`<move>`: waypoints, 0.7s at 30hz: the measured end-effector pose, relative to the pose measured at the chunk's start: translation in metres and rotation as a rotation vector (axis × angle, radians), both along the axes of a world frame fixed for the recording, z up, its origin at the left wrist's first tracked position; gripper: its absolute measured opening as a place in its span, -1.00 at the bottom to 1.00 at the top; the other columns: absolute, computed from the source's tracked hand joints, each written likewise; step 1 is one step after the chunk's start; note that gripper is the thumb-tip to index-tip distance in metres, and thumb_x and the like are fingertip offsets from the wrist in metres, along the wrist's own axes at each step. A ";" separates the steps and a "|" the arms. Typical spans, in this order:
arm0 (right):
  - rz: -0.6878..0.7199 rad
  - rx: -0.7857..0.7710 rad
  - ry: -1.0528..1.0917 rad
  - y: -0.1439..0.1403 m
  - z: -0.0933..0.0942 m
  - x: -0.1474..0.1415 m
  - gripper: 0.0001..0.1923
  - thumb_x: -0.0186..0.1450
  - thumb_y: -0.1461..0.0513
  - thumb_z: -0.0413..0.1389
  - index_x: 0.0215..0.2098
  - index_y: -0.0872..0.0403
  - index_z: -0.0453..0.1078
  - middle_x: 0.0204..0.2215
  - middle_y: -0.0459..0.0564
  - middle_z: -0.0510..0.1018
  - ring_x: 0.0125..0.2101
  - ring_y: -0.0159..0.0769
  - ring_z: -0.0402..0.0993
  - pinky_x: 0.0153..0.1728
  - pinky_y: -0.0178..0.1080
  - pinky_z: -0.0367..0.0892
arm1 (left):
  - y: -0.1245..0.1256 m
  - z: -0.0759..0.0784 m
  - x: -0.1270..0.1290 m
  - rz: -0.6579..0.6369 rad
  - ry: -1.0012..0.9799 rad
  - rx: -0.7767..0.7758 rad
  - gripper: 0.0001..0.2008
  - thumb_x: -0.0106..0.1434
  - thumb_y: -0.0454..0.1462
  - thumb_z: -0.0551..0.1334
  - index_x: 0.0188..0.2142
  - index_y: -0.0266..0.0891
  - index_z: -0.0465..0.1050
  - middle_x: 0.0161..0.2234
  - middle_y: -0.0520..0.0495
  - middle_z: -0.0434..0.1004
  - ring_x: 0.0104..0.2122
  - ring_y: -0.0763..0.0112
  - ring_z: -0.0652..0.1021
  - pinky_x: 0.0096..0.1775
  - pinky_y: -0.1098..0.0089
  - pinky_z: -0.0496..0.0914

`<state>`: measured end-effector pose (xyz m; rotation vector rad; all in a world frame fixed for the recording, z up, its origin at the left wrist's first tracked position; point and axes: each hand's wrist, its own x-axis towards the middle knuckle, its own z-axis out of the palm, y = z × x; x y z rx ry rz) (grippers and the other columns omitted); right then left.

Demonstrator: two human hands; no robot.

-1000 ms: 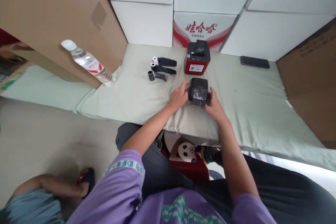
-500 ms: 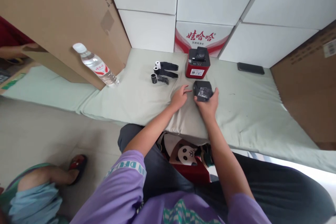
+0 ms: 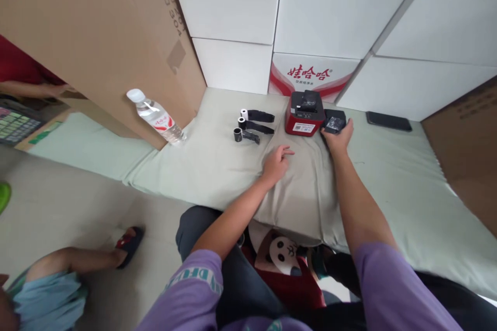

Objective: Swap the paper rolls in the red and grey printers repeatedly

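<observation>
My right hand [image 3: 340, 137] grips a small black box-shaped device [image 3: 334, 121] with a shiny patch on its near side. It is just right of a red box-shaped machine with a black top [image 3: 305, 114], close against it; I cannot tell if they touch. On the cloth in front of that machine is my left hand [image 3: 277, 163], with nothing in it and its fingers partly stretched out. Three small rolls lie further left, each with a dark strip trailing right: a white-ended one [image 3: 244, 114], a black-and-white one [image 3: 242, 123] and a black one [image 3: 238, 135].
A clear water bottle [image 3: 157, 119] stands at the left beside a tall cardboard box [image 3: 128, 36]. White cartons [image 3: 233, 64] are stacked behind. A dark phone [image 3: 389, 121] lies at the right, near another cardboard box [image 3: 466, 139]. Another person's leg [image 3: 85, 257] shows at lower left.
My right hand has moved the black device away from me and rightward, from in front of the red machine to its right side. My left hand stays over the cloth. The view has shifted.
</observation>
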<state>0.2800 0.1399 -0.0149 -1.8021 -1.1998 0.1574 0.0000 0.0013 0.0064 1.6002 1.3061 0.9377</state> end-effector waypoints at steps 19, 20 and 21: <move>0.304 0.347 -0.095 -0.006 0.000 -0.096 -0.04 0.30 -0.07 0.10 0.54 0.07 -0.09 0.48 0.42 0.15 0.55 0.32 0.04 0.52 0.46 -0.10 | 0.026 -0.023 -0.003 0.227 -0.378 0.180 -0.74 0.41 -0.18 0.26 0.06 -0.11 0.46 0.08 -0.16 0.66 0.05 0.25 0.63 0.12 0.22 0.48; 0.315 0.360 -0.044 -0.003 -0.004 -0.100 0.01 0.31 -0.10 0.11 0.56 0.09 -0.15 0.51 0.43 0.10 0.58 0.29 -0.01 0.54 0.43 -0.10 | 0.033 -0.022 -0.001 0.221 -0.371 0.187 -0.72 0.42 -0.16 0.29 0.09 -0.10 0.45 0.14 -0.18 0.65 0.13 0.22 0.62 0.17 0.20 0.48; 0.322 0.368 0.006 0.000 -0.008 -0.103 0.06 0.31 -0.14 0.12 0.57 0.10 -0.20 0.53 0.43 0.05 0.59 0.26 -0.05 0.55 0.41 -0.10 | 0.041 -0.019 0.004 0.213 -0.376 0.192 -0.68 0.42 -0.14 0.31 0.12 -0.10 0.43 0.20 -0.20 0.62 0.21 0.20 0.60 0.22 0.18 0.47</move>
